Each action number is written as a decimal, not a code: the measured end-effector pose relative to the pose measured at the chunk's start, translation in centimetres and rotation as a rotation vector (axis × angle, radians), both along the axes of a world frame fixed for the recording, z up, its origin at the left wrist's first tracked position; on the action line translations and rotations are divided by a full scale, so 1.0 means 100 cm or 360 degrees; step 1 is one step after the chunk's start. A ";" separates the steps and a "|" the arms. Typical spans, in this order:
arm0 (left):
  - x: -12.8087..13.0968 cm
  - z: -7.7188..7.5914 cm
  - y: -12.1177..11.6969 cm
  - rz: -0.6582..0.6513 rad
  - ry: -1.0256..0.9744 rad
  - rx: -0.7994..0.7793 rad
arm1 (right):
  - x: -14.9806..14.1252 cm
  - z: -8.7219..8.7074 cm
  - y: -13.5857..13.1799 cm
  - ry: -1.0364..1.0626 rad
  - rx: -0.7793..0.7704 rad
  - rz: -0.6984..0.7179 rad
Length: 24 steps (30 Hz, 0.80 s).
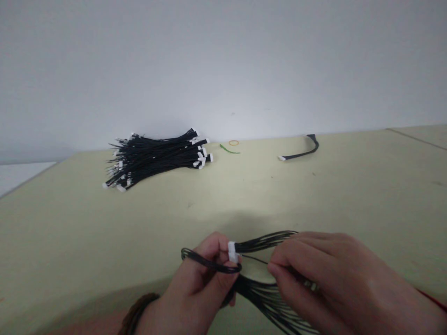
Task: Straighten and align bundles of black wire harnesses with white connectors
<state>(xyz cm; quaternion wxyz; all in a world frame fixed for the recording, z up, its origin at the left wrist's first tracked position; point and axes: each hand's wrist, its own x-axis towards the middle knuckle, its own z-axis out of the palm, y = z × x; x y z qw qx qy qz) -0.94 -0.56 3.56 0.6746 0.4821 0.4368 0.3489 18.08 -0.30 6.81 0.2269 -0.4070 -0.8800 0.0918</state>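
My left hand (pixel 200 279) is closed around a white plastic connector (pixel 233 251) and a bundle of black wires (pixel 267 302) that fans out toward the lower right. A loop of black wire (pixel 206 264) curves over its fingers. Between thumb and forefinger, my right hand (pixel 324 274) pinches a single thin black wire (pixel 254 258), whose far end is at the connector's right face. Whether that end is inside the connector I cannot tell. More black wires (pixel 265 240) run from the connector to behind the right hand.
A heap of black wire harnesses (pixel 157 156) with white connectors lies at the back left of the pale table (pixel 139 228). Behind the hands are a green strip (pixel 229 149), an orange rubber band (pixel 233 143) and one bent harness (pixel 303 152). A grey wall (pixel 223 70) borders the table.
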 end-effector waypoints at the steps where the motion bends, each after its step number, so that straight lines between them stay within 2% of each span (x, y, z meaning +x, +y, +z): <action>1: 0.000 -0.001 -0.001 0.0006 0.0025 0.0037 | 0.000 0.000 0.000 -0.0012 -0.0004 0.0010; 5: -0.003 -0.008 -0.003 -0.0019 0.0232 0.0195 | -0.002 -0.002 -0.001 -0.0035 -0.0036 0.0021; 9: -0.006 -0.007 -0.003 -0.0089 0.0441 0.0328 | -0.004 -0.002 0.000 -0.0068 -0.0003 0.0006; 12: -0.009 -0.006 -0.005 -0.0187 0.0507 0.0371 | -0.005 -0.001 0.001 -0.0123 -0.0014 -0.0013; 18: -0.013 -0.008 -0.007 -0.0300 0.0583 0.0367 | -0.008 -0.008 -0.001 -0.0161 0.0078 0.0092; 21: -0.009 -0.008 -0.003 -0.0226 0.0489 0.0282 | -0.008 -0.005 0.003 -0.0176 0.0101 0.0115; 24: -0.004 -0.007 0.005 -0.0026 0.0231 0.0081 | -0.001 0.008 0.006 -0.0140 0.0378 0.0060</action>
